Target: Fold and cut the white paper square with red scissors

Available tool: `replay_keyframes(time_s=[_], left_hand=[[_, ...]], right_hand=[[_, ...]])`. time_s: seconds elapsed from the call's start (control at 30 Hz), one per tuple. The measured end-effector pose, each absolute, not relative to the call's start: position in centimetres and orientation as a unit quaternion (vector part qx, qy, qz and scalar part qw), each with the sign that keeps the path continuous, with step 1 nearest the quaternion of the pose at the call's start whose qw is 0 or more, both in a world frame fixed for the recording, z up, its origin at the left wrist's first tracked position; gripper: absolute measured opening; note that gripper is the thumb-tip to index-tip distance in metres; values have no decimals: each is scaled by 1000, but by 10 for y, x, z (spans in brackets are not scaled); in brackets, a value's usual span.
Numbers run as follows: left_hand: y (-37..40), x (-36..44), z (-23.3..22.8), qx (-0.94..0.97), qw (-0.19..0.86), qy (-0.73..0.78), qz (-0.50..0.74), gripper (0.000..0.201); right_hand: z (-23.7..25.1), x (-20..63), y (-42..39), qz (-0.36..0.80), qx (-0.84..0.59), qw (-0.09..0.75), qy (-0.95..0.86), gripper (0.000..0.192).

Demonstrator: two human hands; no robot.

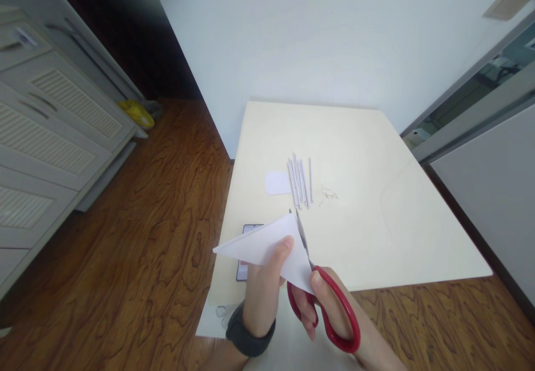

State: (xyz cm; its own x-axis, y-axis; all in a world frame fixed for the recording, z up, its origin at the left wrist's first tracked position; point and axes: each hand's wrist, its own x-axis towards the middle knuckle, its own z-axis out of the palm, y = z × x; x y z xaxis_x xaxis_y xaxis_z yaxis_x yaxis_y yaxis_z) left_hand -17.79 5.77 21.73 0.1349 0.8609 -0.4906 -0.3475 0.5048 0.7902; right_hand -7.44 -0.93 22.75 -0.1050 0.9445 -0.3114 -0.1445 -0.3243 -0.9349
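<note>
From the head view, pinching triangular white paper [259, 244] between thumb and fingers of the left hand [265, 283], above a partly covered phone [241, 273] on the cream table [368, 193], nearer than the thin white sticks [298, 184] and white card [277, 183]. Gripping red-handled scissors [352, 312] through the loops with the curled right hand [334, 303], blades slightly parted, seemingly astride the paper's right edge.
</note>
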Motion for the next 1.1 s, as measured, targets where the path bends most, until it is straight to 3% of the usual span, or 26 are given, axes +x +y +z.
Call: replay_keyframes(time_s=[1.1], left_hand=[[56, -179, 215, 256, 731, 483, 408, 21]], right_hand=[[214, -78, -5, 636, -508, 438, -381, 54]])
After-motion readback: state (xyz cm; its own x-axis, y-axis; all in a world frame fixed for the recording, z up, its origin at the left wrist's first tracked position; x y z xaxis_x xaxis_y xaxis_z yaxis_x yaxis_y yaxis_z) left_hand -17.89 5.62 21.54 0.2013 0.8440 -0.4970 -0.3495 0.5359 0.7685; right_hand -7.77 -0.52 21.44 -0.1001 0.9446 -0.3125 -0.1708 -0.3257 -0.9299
